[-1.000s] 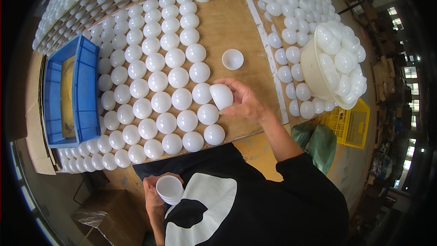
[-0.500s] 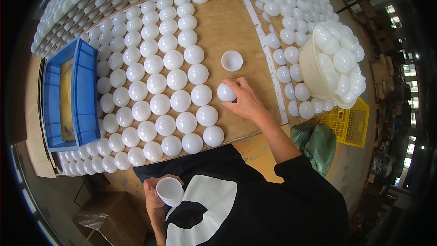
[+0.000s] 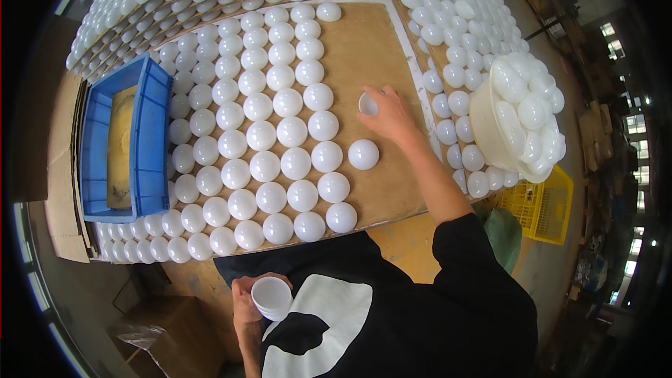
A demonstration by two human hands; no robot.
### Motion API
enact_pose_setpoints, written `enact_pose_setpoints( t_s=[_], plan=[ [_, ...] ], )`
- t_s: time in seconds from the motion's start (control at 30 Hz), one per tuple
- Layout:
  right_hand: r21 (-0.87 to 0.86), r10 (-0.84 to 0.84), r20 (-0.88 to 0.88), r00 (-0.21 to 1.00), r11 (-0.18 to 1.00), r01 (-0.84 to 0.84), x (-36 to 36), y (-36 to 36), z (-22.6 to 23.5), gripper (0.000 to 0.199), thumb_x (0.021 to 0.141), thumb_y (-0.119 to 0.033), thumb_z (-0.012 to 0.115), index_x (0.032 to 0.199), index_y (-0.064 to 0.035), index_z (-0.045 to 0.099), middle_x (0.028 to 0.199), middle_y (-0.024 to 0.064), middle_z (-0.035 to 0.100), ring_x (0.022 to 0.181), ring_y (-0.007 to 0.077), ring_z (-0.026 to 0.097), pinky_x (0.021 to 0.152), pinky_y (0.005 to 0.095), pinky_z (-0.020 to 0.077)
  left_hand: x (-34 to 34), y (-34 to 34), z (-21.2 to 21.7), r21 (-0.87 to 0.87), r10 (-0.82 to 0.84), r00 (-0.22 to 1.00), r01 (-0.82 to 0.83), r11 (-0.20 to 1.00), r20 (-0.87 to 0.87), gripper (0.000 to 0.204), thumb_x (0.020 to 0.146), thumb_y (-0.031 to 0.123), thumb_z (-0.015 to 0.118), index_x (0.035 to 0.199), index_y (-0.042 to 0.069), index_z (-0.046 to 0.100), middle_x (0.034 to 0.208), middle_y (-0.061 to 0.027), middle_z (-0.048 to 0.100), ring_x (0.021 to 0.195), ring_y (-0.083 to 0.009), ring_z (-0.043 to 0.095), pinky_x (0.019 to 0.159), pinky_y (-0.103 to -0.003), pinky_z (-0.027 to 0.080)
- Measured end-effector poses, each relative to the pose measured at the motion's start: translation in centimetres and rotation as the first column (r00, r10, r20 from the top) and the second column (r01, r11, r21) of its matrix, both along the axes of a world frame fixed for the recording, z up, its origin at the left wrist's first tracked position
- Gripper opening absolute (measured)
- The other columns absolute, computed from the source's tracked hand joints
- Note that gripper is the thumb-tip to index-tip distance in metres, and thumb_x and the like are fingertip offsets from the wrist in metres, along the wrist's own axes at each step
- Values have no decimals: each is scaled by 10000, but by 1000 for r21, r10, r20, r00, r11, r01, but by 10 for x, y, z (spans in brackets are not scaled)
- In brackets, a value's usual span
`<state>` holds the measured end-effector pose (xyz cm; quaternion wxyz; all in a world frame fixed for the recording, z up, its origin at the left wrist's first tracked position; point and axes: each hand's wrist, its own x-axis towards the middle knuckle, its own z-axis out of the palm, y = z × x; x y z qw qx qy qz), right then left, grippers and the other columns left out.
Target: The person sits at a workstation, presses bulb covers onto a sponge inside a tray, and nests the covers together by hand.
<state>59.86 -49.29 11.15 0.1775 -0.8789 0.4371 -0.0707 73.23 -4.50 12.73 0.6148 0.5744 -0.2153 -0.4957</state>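
Many white dome-shaped shells (image 3: 280,133) stand in rows on a brown board (image 3: 381,49). My right hand (image 3: 389,117) reaches over the board and closes on an open white shell (image 3: 367,103) lying mouth-up. Just below that hand sits a single dome (image 3: 363,155) at the end of a row. My left hand (image 3: 246,302) stays low against my dark shirt, holding a small stack of white shells (image 3: 271,297) with the mouth facing up.
A blue crate (image 3: 129,143) with a yellowish pad lies at the left. A cream tub (image 3: 493,133) heaped with white shells stands at the right, a yellow crate (image 3: 542,203) below it. More shells fill boards at the back and right.
My right hand set a dome down at the end of a row, let go, then moved up the board to the open shell.
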Motion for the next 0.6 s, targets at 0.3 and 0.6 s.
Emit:
enact_pose_setpoints(
  t_s=[0.3, 0.6],
  plan=[
    [213, -196, 530, 825, 973, 94, -12, -7, -31, 598, 722, -251, 784, 1185, -28, 479, 1123, 214, 599, 1060, 350, 589, 899, 423, 482, 7, -3, 10, -16, 8, 998, -9, 1000, -60, 982, 759, 820, 499, 823, -145, 666, 856, -213, 694, 675, -226, 662, 594, -298, 515],
    [125, -67, 126, 990, 991, 51, -12, -10, -13, 540, 739, -234, 770, 1190, 0, 586, 1149, 192, 637, 1041, 309, 636, 885, 395, 509, 20, 18, -14, -77, -62, 988, 52, 996, -139, 645, 842, 490, 588, 885, -147, 679, 861, -179, 709, 716, -210, 658, 657, -299, 522]
  ],
)
